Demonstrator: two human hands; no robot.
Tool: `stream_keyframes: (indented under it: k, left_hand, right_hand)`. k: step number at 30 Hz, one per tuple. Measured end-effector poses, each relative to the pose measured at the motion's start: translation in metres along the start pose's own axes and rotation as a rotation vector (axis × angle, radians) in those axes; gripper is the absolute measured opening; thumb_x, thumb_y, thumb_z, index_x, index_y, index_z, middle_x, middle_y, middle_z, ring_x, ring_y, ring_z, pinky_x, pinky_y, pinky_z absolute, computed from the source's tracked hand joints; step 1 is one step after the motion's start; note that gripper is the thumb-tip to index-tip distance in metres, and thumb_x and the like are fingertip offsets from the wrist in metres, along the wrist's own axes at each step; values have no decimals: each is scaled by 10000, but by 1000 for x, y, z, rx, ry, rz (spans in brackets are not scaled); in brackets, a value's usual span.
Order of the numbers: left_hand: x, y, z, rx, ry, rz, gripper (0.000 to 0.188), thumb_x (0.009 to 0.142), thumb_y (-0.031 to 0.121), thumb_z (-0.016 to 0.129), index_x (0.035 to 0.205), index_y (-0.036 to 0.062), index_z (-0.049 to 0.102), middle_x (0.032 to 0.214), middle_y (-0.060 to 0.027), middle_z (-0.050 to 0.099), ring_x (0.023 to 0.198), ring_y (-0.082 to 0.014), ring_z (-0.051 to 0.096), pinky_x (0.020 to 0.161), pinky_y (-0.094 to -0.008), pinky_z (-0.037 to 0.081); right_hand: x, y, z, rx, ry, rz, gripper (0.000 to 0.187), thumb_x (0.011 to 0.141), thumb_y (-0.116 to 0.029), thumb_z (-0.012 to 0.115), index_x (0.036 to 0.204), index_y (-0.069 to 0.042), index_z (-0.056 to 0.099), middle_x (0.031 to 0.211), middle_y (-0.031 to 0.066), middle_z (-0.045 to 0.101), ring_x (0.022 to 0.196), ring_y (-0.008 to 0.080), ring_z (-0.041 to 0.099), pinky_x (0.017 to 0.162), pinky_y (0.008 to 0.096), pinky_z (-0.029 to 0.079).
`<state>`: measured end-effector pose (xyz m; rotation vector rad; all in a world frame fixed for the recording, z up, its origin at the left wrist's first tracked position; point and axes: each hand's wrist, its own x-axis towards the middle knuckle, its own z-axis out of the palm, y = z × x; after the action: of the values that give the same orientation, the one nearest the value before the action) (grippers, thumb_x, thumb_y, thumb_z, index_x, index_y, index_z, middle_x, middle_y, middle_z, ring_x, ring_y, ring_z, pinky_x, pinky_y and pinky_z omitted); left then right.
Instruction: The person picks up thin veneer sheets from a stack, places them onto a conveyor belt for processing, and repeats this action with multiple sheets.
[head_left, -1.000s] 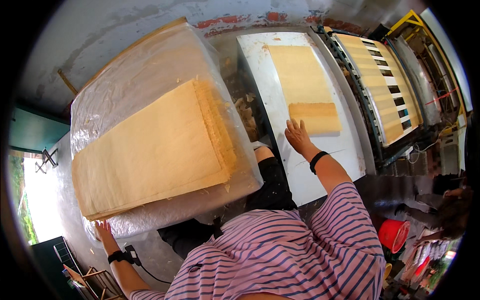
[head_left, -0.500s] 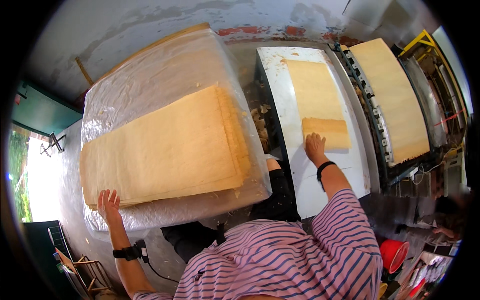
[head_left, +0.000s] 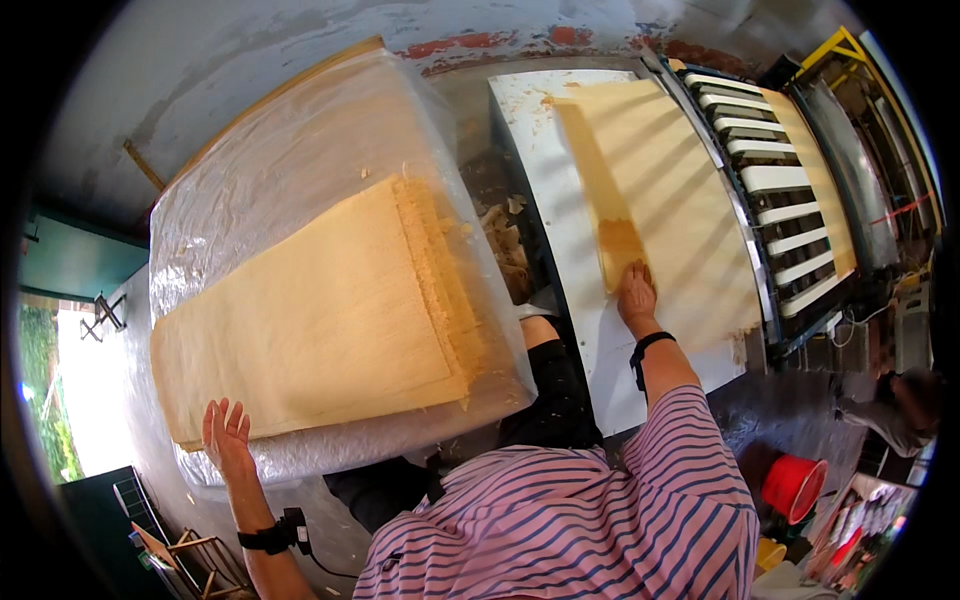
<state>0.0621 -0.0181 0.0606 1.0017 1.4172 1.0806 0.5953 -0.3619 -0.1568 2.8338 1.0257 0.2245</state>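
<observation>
A stack of tan paper-like sheets [head_left: 300, 310] lies on a plastic-covered pile at the left. My left hand [head_left: 228, 438], palm up with fingers apart, is at the stack's near left corner and holds nothing visible. On the white table [head_left: 620, 365] at the right lies a narrow tan sheet [head_left: 590, 170] with a darker near end. My right hand [head_left: 636, 292] rests with fingers extended on that darker end. A wider pale tan sheet [head_left: 690, 220] covers the narrow one's right side, striped with shadows. My right fingertips meet its left edge.
Right of the table stands a rack with white slats [head_left: 775, 180] and another tan sheet [head_left: 815, 180] beyond them. Clear plastic sheeting [head_left: 300, 130] wraps the left pile. A red bucket [head_left: 793, 488] stands on the floor at lower right, with another person [head_left: 895, 415] nearby.
The wide sheet has come leftward off the rack onto the white table, over the narrow sheet, baring the white slats. My right hand stays near the narrow sheet's end; my left hand barely moved.
</observation>
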Motion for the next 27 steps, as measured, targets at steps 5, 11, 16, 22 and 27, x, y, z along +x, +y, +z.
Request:
stream_keyframes:
  k: [5,11,16,22,27]
  left_hand:
    - [-6,12,15,21,-23,32,422,759,272,583,1096,62,440,1047,-99,501,876,-212,542,697,-291,449]
    - [-11,10,14,21,5,11,414,762,263,578,1095,62,439,1041,-97,506,868,-206,543,700,-279,447]
    - [-18,10,20,-61,-86,-8,386,771,227,566,1094,58,438,1030,-92,522,836,-194,556,678,-269,457]
    - [-34,27,43,-111,-231,32,349,795,207,532,1086,39,440,1008,-95,530,828,-194,557,663,-265,461]
    - [-63,41,96,-6,-451,70,327,804,197,516,1066,14,444,948,-112,549,787,-185,569,624,-255,473]
  right_hand:
    - [8,8,-4,306,40,110,230,721,-10,431,951,-20,446,998,172,476,897,326,493,741,363,430]
    - [18,23,-12,326,211,179,134,710,-36,451,820,-54,525,999,150,517,881,316,507,728,381,432]
    - [32,43,-33,270,442,18,88,700,-81,475,755,-62,540,777,129,547,728,289,533,624,379,440]
    - [74,78,-145,307,318,242,124,761,-172,483,740,-53,507,701,148,557,685,333,540,597,417,432]
    - [100,103,-257,221,436,99,154,758,-188,493,735,-35,504,701,183,553,695,359,536,603,444,420]
